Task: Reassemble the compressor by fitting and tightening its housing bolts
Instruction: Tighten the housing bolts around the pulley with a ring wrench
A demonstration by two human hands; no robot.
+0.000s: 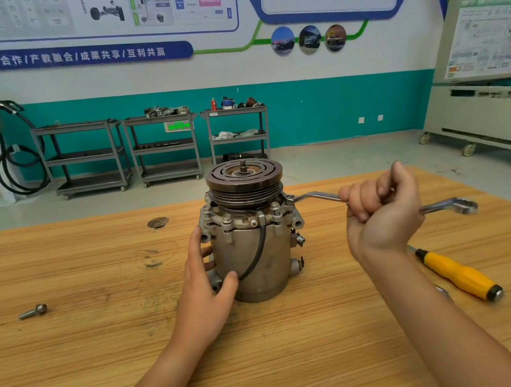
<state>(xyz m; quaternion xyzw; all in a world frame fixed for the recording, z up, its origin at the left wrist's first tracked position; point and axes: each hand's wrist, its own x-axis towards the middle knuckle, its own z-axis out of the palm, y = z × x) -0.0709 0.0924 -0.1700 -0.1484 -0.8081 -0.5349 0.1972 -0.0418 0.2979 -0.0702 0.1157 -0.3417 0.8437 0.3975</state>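
Nearest to me, two bare forearms reach in over the wooden desk (107, 364). My left hand (207, 280) grasps the compressor (257, 259) from its left side, with the thumb laid across the front of the body and the fingers curled round behind a mounting lug. My right hand (382, 207) is clenched in a fist round the shank of a wrench (314, 197). The wrench's ring end sits on a housing bolt (288, 198) at the upper right of the flange, and its other end sticks out past the fist to the right. The compressor stands upright near the middle of the desk, pulley (244, 178) on top, with a black cable (260, 245) looping down its front. Other bolts (227, 219) stand round the flange. A yellow-handled screwdriver (458, 275) lies on the desk just right of my right forearm. Well to the left lies a loose bolt (33, 311). Far behind, three metal carts (161, 147) stand against the wall.
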